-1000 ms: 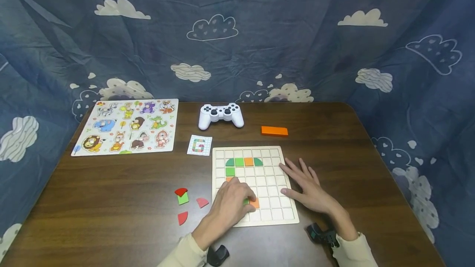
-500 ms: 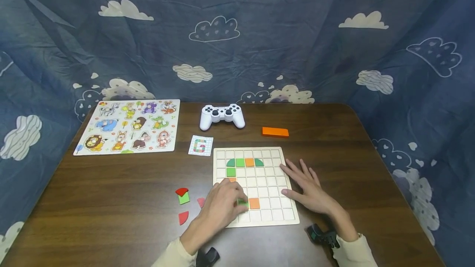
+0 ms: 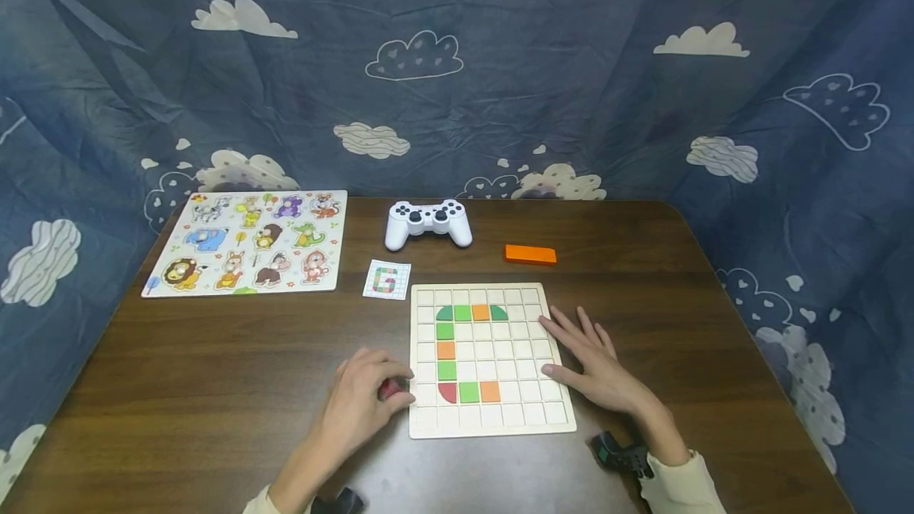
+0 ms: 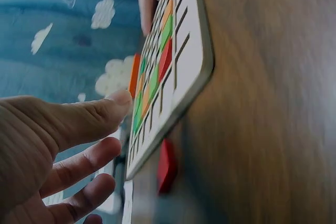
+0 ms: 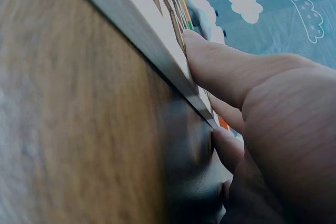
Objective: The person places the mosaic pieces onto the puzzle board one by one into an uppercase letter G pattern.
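A pale wooden grid board (image 3: 524,350) lies on the table with green, orange and red tiles set in it. A red quarter-round tile (image 3: 447,393) sits at its lower left, beside a green square tile (image 3: 469,393). My left hand (image 3: 353,399) hovers left of the board, thumb and fingers apart around a loose red quarter-round tile (image 4: 167,166), which lies on the table by the board's edge. Other loose tiles are hidden beneath this hand. My right hand (image 3: 596,371) rests with spread fingers on the board's right edge.
A small pattern card (image 3: 387,280) lies above the board's left corner. Farther back are a white game controller (image 3: 428,224), an orange block (image 3: 530,255) and an animal puzzle board (image 3: 246,243). A blue cloud-print curtain (image 3: 414,117) hangs behind the table.
My left hand has moved left off the board to the loose tiles, uncovering the red quarter-round and green tiles in the lower left. The right hand keeps its place.
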Demonstrator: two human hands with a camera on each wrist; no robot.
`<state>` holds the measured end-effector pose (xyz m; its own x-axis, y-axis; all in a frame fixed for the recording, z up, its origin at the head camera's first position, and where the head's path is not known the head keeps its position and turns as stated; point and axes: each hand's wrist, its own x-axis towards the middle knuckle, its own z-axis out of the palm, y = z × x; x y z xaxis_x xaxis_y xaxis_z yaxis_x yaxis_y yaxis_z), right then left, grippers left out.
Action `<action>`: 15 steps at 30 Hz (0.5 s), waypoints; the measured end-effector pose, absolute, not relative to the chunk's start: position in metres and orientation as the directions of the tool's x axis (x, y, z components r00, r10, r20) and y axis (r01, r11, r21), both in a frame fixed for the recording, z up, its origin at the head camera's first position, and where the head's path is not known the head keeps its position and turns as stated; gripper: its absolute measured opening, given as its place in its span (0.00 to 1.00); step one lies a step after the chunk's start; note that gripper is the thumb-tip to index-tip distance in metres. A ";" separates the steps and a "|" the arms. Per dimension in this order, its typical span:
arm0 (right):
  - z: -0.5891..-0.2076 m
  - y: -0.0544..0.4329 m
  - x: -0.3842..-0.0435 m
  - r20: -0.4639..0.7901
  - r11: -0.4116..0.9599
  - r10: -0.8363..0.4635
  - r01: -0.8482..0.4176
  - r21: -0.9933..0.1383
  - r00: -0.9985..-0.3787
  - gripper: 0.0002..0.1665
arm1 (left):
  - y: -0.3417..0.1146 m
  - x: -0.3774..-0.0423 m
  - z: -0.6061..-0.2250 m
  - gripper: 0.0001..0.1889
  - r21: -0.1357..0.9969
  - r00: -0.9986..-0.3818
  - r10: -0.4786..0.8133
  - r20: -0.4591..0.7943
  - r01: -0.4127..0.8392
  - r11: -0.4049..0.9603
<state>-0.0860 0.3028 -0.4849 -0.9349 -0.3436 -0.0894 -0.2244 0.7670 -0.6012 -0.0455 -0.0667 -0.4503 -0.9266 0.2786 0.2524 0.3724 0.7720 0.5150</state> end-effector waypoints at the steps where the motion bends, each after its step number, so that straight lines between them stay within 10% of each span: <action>1: -0.485 0.303 -0.086 -0.092 0.768 -0.343 -0.222 -0.600 -0.935 0.45 | -0.071 -0.045 -0.450 0.14 0.521 -0.930 0.263 0.255 0.362 0.773; 15: -0.484 0.302 -0.087 -0.095 0.772 -0.346 -0.225 -0.595 -0.933 0.45 | -0.095 -0.045 -0.461 0.15 0.553 -0.942 0.249 0.225 0.334 0.763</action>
